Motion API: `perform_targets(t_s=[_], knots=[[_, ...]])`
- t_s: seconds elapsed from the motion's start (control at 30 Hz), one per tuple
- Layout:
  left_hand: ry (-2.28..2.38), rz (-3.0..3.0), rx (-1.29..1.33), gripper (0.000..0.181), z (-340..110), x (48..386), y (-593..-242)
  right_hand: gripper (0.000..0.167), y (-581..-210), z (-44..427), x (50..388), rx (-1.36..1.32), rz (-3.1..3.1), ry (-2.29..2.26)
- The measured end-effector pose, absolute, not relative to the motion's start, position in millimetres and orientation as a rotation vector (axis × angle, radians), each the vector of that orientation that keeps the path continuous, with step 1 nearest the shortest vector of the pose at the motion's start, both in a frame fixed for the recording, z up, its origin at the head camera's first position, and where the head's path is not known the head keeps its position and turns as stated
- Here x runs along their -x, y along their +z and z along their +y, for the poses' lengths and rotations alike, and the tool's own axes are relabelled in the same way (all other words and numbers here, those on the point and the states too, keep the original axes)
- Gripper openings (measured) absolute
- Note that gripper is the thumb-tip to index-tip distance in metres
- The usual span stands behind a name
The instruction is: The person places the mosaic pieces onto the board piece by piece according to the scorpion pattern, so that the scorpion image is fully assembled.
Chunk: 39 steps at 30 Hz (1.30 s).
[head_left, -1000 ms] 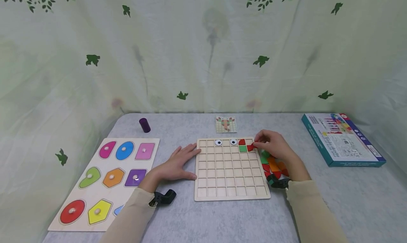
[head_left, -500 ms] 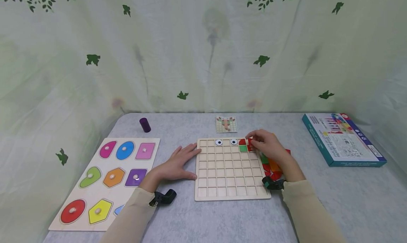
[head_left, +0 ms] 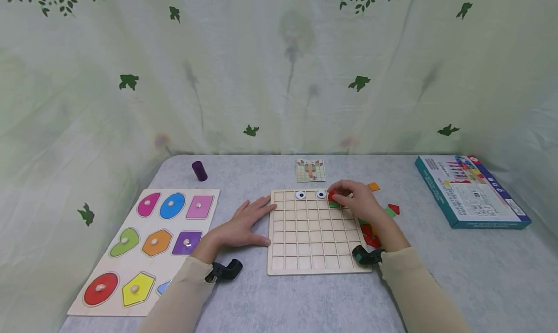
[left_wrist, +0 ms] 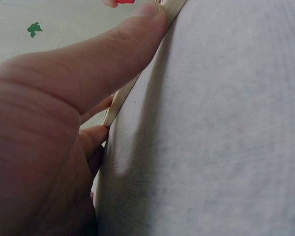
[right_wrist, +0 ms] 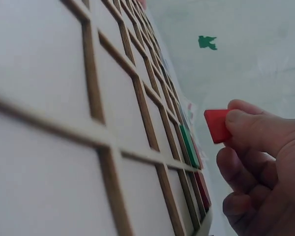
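Note:
My left hand (head_left: 245, 225) lies with spread fingers at the left edge of the wooden grid board (head_left: 315, 236); in the left wrist view its thumb touches the board's side. Between thumb and fingertips, my right hand (head_left: 358, 200) pinches a red piece (right_wrist: 217, 126), held off the board's surface near the upper right cells. A green piece (right_wrist: 189, 146) and a red piece (right_wrist: 202, 191) sit in cells beside it. Two round eye pieces (head_left: 300, 195) lie in the top row. My right fingers partly cover the coloured pieces in the head view.
Loose red, green and orange pieces (head_left: 373, 186) lie right of the board, partly under my right forearm. A pattern card (head_left: 311, 170) is behind the board. A shape puzzle (head_left: 148, 270) and purple cylinder (head_left: 199, 171) stand left, a box (head_left: 472, 191) right.
My right hand has moved left along the board's top, from the right corner toward the eye pieces, uncovering more loose pieces. My left hand has stayed in place.

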<state>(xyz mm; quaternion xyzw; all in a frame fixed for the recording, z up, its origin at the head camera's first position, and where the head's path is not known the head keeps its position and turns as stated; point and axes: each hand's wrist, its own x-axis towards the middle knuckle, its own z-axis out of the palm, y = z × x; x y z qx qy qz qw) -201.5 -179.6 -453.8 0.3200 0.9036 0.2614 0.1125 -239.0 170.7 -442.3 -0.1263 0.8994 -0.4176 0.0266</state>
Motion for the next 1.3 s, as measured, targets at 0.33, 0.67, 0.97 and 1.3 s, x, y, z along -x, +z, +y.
perform_targets(t_s=[0.33, 0.67, 0.97, 1.3], knots=[[0.773, 2.65, -0.927, 0.094, -179, 202, -454, 0.017, -450, 158, 237, 0.417, 2.829, -1.269], [0.773, 2.644, -0.928, 0.094, -179, 201, -452, 0.017, -457, 152, 237, 0.48, 2.837, -1.25], [0.765, 2.638, -0.915, 0.095, -179, 202, -452, 0.017, -459, 148, 236, 0.551, 2.931, -1.127], [0.764, 2.645, -0.915, 0.094, -179, 201, -453, 0.018, -461, 147, 235, 0.581, 2.963, -1.055]])
